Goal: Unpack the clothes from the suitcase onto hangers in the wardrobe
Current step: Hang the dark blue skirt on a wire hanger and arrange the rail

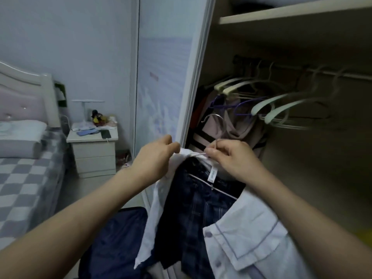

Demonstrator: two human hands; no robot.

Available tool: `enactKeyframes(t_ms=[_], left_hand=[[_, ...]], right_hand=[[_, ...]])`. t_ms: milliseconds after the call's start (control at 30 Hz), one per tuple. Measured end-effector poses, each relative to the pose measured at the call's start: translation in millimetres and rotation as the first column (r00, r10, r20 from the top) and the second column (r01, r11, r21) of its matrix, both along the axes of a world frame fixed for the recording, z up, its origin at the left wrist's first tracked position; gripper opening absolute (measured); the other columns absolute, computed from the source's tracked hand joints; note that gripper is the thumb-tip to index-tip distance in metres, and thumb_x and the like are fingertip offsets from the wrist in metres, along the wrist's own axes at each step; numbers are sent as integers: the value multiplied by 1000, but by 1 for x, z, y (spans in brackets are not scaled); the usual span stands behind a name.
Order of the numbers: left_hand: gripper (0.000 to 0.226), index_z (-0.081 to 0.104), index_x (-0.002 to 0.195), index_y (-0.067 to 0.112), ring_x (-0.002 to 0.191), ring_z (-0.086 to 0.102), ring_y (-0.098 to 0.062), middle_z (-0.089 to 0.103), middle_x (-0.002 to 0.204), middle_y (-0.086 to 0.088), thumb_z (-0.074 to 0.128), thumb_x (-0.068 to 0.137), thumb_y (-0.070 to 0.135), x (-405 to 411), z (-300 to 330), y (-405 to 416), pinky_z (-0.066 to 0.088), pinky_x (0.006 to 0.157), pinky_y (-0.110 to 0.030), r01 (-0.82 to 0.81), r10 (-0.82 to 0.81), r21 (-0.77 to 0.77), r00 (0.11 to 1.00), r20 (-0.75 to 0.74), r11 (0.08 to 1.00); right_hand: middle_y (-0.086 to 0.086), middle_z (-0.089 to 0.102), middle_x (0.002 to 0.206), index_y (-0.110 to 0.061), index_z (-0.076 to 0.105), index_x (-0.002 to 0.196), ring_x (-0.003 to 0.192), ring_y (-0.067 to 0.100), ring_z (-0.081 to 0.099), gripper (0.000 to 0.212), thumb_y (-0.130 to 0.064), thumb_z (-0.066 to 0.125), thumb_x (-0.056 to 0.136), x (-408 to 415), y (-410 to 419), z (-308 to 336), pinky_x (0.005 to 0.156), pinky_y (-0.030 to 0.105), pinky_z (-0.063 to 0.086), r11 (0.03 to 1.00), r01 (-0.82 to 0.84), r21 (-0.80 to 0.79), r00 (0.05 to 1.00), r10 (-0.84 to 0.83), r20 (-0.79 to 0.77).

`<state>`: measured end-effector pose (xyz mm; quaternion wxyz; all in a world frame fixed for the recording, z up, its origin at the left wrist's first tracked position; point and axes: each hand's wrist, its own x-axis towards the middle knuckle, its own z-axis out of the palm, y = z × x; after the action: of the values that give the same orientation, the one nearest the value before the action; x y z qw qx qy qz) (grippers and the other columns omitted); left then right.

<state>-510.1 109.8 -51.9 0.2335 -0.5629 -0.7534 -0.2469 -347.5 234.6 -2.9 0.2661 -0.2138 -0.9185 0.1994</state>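
Note:
My left hand [156, 158] grips the collar of a white shirt [153, 218] in front of the open wardrobe. My right hand [231, 158] pinches the other side of the collar together with the thin wire hanger [213, 187] that sits inside the shirt. A white label hangs from the collar. Dark blue checked clothing [193, 214] shows behind the shirt's open front. The wardrobe rail [330, 73] carries several empty pale hangers [281, 105] and purple ones. The dark blue suitcase [118, 238] lies open on the floor below my left arm.
Pink and striped garments [221, 131] hang at the wardrobe's left end. The sliding door [161, 87] stands left of the opening. A shelf [291, 13] runs above the rail. A bedside table [93, 150] and a bed [24, 178] are at the left.

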Motion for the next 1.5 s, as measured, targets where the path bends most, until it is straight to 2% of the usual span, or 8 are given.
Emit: enactKeyframes(t_ms=[133,500,633,800,933,1133,1333,1500], left_hand=[[34,44,116,15,100,52,-22,50,112,0,56,88,31,35,-23,22,46,69,-37,23,-20,-9,964,266,1000],[19,53,100,7,86,55,-38,55,101,-14,45,83,4,35,21,76,36,62,-37,-288,297,-71,936,190,955],[8,57,79,19,65,50,-12,54,70,3,57,80,11,68,28,81,37,59,-26,266,-161,-120,823,545,956],[10,62,89,23,65,54,0,59,73,11,58,87,13,85,3,115,44,65,-15,390,-484,294,607,631,873],[23,61,101,6,87,47,4,54,101,1,51,81,7,48,6,140,35,77,-2,151,-478,642,796,372,752],[17,62,67,27,66,54,0,62,65,16,55,83,32,2,-9,173,42,67,-26,428,-405,149,603,687,891],[17,46,74,23,64,52,-24,54,68,-3,41,89,28,60,9,176,39,61,-38,234,-505,603,797,330,763],[72,46,117,18,98,46,-24,49,110,-5,69,58,50,143,-25,227,30,73,-35,488,-483,215,872,-77,846]], right_hand=[[-4,57,57,-11,69,76,63,14,52,23,-29,60,87,19,15,-5,62,30,40,994,80,71,997,-81,18],[-10,71,90,-23,66,81,89,15,57,31,-37,41,92,68,56,-39,89,29,26,940,130,316,960,-198,195],[-10,67,62,-18,66,68,68,10,61,28,-33,53,87,75,82,-29,85,33,34,944,319,89,947,-314,-62],[5,58,50,-14,64,69,40,2,45,22,-24,58,88,86,92,4,52,21,36,916,364,-168,913,-387,-130],[9,52,53,-13,64,73,49,18,44,21,-19,55,90,105,99,20,50,32,35,884,371,-286,862,-442,-249],[4,49,53,-15,63,72,42,6,40,24,-15,51,93,129,112,44,45,21,32,847,444,-293,793,-523,-311],[-6,49,37,-13,57,56,37,1,41,35,-19,56,91,148,145,59,54,28,36,787,545,-289,684,-617,-390],[-9,47,32,-14,61,63,33,0,41,31,-22,54,92,163,163,89,47,23,30,720,598,-352,613,-694,-377]])
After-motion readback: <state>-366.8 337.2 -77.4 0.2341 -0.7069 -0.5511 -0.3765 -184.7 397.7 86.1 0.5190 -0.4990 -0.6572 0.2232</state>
